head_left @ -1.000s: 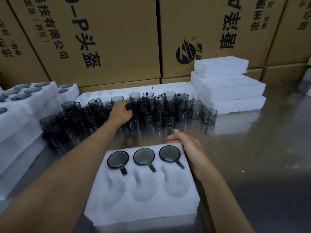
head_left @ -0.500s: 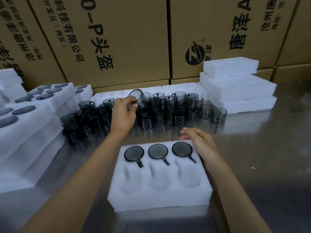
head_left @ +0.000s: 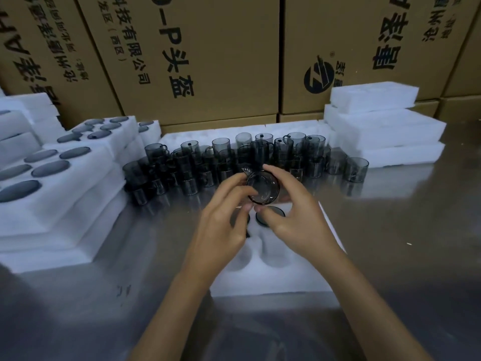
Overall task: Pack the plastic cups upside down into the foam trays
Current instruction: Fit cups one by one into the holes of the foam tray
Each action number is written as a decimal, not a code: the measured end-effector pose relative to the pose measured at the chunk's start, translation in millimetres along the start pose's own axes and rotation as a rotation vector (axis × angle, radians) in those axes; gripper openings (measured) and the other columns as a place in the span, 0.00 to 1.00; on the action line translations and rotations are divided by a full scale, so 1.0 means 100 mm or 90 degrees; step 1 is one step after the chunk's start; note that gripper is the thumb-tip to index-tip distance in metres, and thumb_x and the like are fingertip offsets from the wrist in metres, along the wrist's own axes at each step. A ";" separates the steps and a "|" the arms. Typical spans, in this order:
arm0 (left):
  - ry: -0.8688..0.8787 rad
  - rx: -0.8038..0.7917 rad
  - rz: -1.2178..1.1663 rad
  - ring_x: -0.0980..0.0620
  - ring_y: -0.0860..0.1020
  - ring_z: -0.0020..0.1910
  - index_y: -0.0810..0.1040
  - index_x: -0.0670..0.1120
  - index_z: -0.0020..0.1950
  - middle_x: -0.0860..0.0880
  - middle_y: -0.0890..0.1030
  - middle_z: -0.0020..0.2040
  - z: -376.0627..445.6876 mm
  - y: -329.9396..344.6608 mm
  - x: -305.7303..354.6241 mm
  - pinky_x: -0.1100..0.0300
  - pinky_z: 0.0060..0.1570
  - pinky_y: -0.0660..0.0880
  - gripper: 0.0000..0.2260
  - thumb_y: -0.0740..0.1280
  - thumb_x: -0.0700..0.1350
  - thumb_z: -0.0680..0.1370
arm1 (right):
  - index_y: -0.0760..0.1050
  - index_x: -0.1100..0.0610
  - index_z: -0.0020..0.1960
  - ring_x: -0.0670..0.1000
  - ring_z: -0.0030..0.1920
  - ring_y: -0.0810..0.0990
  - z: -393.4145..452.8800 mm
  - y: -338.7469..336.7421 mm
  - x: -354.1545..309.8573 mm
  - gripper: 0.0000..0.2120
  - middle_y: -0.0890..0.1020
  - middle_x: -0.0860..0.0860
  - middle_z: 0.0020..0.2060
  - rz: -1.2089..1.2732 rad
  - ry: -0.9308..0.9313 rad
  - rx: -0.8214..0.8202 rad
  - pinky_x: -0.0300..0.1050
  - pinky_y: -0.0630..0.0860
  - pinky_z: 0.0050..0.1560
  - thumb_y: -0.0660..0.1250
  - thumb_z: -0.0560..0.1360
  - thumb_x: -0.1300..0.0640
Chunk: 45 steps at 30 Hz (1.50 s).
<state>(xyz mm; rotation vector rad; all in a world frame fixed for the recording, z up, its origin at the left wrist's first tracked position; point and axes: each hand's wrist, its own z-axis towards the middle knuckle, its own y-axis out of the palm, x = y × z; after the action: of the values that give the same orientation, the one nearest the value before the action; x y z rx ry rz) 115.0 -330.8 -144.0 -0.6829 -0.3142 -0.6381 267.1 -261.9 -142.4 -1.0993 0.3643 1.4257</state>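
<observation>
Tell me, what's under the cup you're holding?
Under the held cup lies the foam tray. One dark upturned cup bottom shows; the hands cover the others.

Steel table [head_left: 390,256], foam trays [head_left: 273,277] (white), smoky cups [head_left: 355,169]

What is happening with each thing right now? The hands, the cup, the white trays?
left hand: grips the cup
right hand: grips the cup too
cup: held above the tray
front tray: partly filled, near pockets empty
loose cups: clustered on the table
left trays: stacked, filled
right trays: stacked
</observation>
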 end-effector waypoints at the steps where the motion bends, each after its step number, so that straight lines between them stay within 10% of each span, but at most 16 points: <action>1: -0.031 0.008 -0.053 0.63 0.73 0.67 0.75 0.50 0.63 0.55 0.75 0.68 0.01 -0.01 0.02 0.70 0.61 0.72 0.19 0.66 0.32 0.78 | 0.69 0.41 0.72 0.45 0.66 0.75 -0.01 0.01 0.00 0.31 0.76 0.38 0.65 -0.005 -0.006 0.016 0.50 0.75 0.66 0.75 0.73 0.56; 6: -0.134 0.019 -0.187 0.60 0.74 0.68 0.69 0.59 0.70 0.63 0.76 0.65 0.02 -0.05 0.03 0.67 0.61 0.74 0.29 0.65 0.30 0.76 | 0.71 0.46 0.70 0.43 0.65 0.73 -0.04 0.06 0.00 0.30 0.76 0.39 0.64 -0.056 -0.071 0.042 0.40 0.73 0.65 0.77 0.72 0.58; 14: -0.271 0.093 -0.350 0.53 0.82 0.54 0.83 0.51 0.57 0.51 0.84 0.51 0.04 -0.19 -0.14 0.62 0.52 0.77 0.12 0.66 0.39 0.78 | 0.72 0.45 0.62 0.40 0.53 0.77 -0.10 0.14 -0.12 0.26 0.77 0.36 0.53 -0.094 -0.082 -0.024 0.32 0.72 0.50 0.77 0.68 0.43; 22: -0.380 -0.154 -0.313 0.60 0.80 0.37 0.86 0.48 0.47 0.50 0.85 0.42 0.07 -0.46 -0.28 0.69 0.36 0.73 0.03 0.75 0.46 0.75 | 0.69 0.41 0.55 0.47 0.43 0.78 -0.16 0.18 -0.16 0.28 0.79 0.41 0.45 -0.057 -0.016 -0.182 0.45 0.77 0.43 0.77 0.62 0.35; 37: -0.473 -0.309 -0.267 0.58 0.72 0.32 0.85 0.48 0.46 0.50 0.81 0.36 0.01 -0.65 -0.41 0.68 0.31 0.66 0.03 0.76 0.43 0.73 | 0.71 0.40 0.55 0.43 0.59 0.73 -0.19 0.13 -0.17 0.24 0.77 0.38 0.54 -0.074 -0.011 -0.335 0.28 0.66 0.52 0.79 0.64 0.42; 45: -0.509 -0.336 -0.211 0.58 0.73 0.38 0.83 0.50 0.50 0.54 0.77 0.39 -0.02 -0.66 -0.44 0.62 0.36 0.68 0.22 0.80 0.60 0.63 | 0.81 0.37 0.55 0.38 0.72 0.59 -0.12 -0.03 -0.15 0.17 0.70 0.31 0.64 -0.134 -0.015 -0.307 0.48 0.57 0.74 0.75 0.68 0.37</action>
<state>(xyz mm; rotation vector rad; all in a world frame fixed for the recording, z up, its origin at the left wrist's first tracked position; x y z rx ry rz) 39.5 -352.1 -133.7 -1.4074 -1.0366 -0.7488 271.5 -280.0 -135.6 -1.4579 -0.1225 1.3683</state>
